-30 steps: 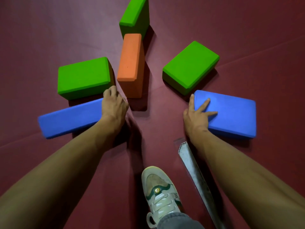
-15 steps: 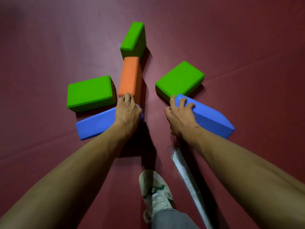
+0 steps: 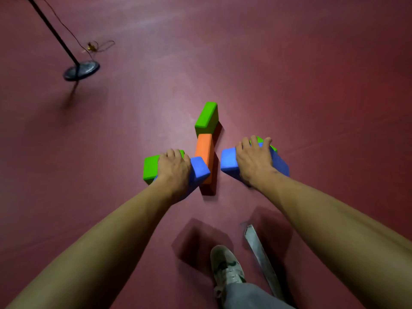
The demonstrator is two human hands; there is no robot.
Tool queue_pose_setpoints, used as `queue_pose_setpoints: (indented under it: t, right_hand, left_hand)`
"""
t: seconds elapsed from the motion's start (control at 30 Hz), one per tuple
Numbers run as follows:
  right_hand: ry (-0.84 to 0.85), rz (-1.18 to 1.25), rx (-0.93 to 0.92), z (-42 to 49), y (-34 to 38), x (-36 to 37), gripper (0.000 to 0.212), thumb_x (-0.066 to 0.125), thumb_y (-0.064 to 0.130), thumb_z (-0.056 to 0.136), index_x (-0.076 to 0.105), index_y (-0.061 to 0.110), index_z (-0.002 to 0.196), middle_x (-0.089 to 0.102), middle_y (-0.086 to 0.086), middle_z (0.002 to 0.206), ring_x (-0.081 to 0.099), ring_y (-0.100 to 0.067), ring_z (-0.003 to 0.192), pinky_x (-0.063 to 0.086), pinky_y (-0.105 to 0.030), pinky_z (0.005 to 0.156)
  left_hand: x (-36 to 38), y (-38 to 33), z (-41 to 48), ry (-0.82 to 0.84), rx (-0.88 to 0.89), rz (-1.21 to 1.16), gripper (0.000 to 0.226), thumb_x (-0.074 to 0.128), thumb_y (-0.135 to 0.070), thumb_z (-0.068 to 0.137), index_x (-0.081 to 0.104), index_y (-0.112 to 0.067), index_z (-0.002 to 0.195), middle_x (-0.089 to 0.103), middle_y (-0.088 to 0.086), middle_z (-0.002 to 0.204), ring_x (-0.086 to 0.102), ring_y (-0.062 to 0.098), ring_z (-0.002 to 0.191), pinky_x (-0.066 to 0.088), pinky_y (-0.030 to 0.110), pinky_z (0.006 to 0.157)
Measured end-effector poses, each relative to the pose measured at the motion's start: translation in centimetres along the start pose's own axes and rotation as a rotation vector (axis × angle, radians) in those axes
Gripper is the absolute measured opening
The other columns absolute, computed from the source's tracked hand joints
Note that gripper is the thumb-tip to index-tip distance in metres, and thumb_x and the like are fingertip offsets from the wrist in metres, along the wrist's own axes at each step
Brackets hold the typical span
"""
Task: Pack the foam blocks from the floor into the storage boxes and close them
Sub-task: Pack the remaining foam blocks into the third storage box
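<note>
My left hand (image 3: 172, 168) grips a blue foam block (image 3: 199, 170) lifted off the maroon floor. A green block (image 3: 150, 167) shows partly behind that hand. My right hand (image 3: 254, 160) holds a second blue block (image 3: 228, 162), also raised, which hides most of another green block (image 3: 273, 148). Between the hands an orange block (image 3: 205, 150) stands on edge on the floor. Behind the orange one stands a third green block (image 3: 207, 118). No storage box is in view.
A black stand with a round base (image 3: 81, 70) and a thin cable (image 3: 98, 46) is at the far left. A flat metal strip (image 3: 262, 258) lies on the floor beside my shoe (image 3: 226, 267). The floor (image 3: 312, 74) is maroon matting.
Both hands have lifted their blue blocks off the floor and drawn them inward. My view has risen and pulled back, so the blocks look smaller and the stand has come into view.
</note>
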State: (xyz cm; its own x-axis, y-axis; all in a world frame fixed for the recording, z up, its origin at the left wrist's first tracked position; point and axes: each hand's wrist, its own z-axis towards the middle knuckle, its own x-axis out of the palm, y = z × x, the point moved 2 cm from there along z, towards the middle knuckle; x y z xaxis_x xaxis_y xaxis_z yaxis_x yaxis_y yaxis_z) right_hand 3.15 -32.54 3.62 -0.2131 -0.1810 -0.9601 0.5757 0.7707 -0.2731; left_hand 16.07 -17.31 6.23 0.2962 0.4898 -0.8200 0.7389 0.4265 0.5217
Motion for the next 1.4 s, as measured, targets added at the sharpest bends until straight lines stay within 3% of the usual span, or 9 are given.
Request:
queue_pose_setpoints:
  t: [0.13, 0.27, 0.4, 0.63, 0.77, 1.0, 1.4]
  right_hand:
    - [-0.053, 0.117, 0.012, -2.0, -1.3, -6.3, 0.064, 0.071, 0.023, 0.079, 0.04, 0.013, 0.134, 0.046, -0.007, 0.127, 0.039, -0.032, 0.123, 0.034, -0.066, 0.1]
    - [-0.135, 0.176, -0.016, -5.3, -1.6, -12.4, 0.064, 0.069, 0.014, 0.078, 0.037, 0.012, 0.134, 0.044, -0.006, 0.126, 0.038, -0.034, 0.121, 0.044, -0.059, 0.09]
    - [-0.23, 0.156, -0.086, -9.1, -0.8, -18.1, 0.055, 0.063, 0.008, 0.081, 0.039, 0.013, 0.131, 0.045, -0.007, 0.127, 0.04, -0.034, 0.12, 0.044, -0.054, 0.089]
    - [-0.315, 0.207, -0.252, -14.7, 3.5, -26.5, 0.051, 0.059, 0.008, 0.082, 0.041, 0.014, 0.13, 0.046, -0.007, 0.131, 0.042, -0.036, 0.121, 0.043, -0.053, 0.084]
    - [-0.385, 0.226, -0.394, -17.6, 8.2, -30.3, 0.047, 0.059, 0.012, 0.082, 0.042, 0.015, 0.126, 0.048, -0.007, 0.128, 0.044, -0.035, 0.119, 0.045, -0.051, 0.081]
    - [-0.389, 0.311, -0.752, -21.8, 19.5, -34.9, 0.044, 0.057, 0.013, 0.078, 0.042, 0.018, 0.119, 0.047, -0.004, 0.121, 0.045, -0.033, 0.112, 0.04, -0.045, 0.073]
    - [-0.19, 0.423, -1.299, -38.1, 41.1, -39.6, 0.053, 0.052, 0.017, 0.08, 0.039, 0.019, 0.132, 0.042, -0.007, 0.127, 0.039, -0.033, 0.114, 0.039, -0.044, 0.08]
  left_hand:
    - [-4.5, 3.7, -4.5, -0.052, -0.057, -0.034, 0.075, 0.078, -0.048, 0.073, 0.044, -0.012, 0.13, 0.048, 0.01, 0.125, 0.051, 0.027, 0.112, 0.042, 0.033, 0.085]
    - [-8.2, 6.6, -9.8, -0.077, -0.09, -0.005, 0.074, 0.081, -0.04, 0.07, 0.045, -0.013, 0.128, 0.048, 0.007, 0.126, 0.051, 0.025, 0.112, 0.04, 0.031, 0.082]
    - [-10.8, 9.8, -15.9, -0.093, -0.123, 0.003, 0.076, 0.084, -0.038, 0.064, 0.045, -0.017, 0.126, 0.046, 0.004, 0.125, 0.051, 0.024, 0.111, 0.037, 0.031, 0.072]
    - [-12.2, 15.9, -27.7, -0.091, -0.278, -0.123, 0.081, 0.087, -0.033, 0.063, 0.042, -0.018, 0.129, 0.043, 0.005, 0.127, 0.047, 0.026, 0.117, 0.037, 0.033, 0.072]
    - [-11.0, 19.0, -34.4, -0.084, -0.385, -0.174, 0.076, 0.082, -0.026, 0.069, 0.04, -0.017, 0.132, 0.045, 0.006, 0.13, 0.045, 0.027, 0.119, 0.035, 0.035, 0.072]
    - [-5.8, 25.2, -46.3, 0.059, -0.631, -0.249, 0.09, 0.089, -0.034, 0.06, 0.039, -0.017, 0.133, 0.053, 0.005, 0.127, 0.047, 0.027, 0.121, 0.039, 0.036, 0.074]
    - [3.0, 29.8, -72.7, 0.317, -1.019, -0.284, 0.089, 0.087, -0.03, 0.063, 0.038, -0.02, 0.136, 0.048, 0.004, 0.133, 0.044, 0.027, 0.126, 0.047, 0.042, 0.081]
